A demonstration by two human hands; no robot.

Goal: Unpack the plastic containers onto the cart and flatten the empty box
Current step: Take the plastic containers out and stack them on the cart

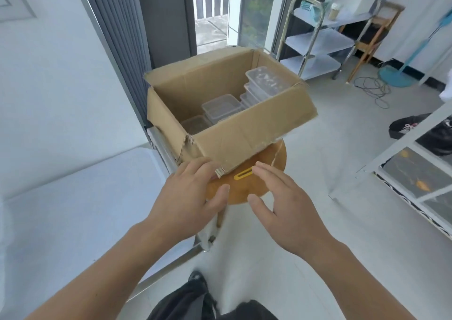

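Clear rectangular plastic containers (222, 105) sit stacked inside an open brown cardboard box (244, 129) on a round wooden stool (247, 185) at 12 o'clock. Left hand (188, 195) touches the box's near corner, fingers relaxed; right hand (283, 204) hovers spread, holding nothing. Box overhangs the stool's edge toward 3 o'clock — a careless push could tip it. Open floor leads to the metal shelved cart (318, 41) at 1 o'clock
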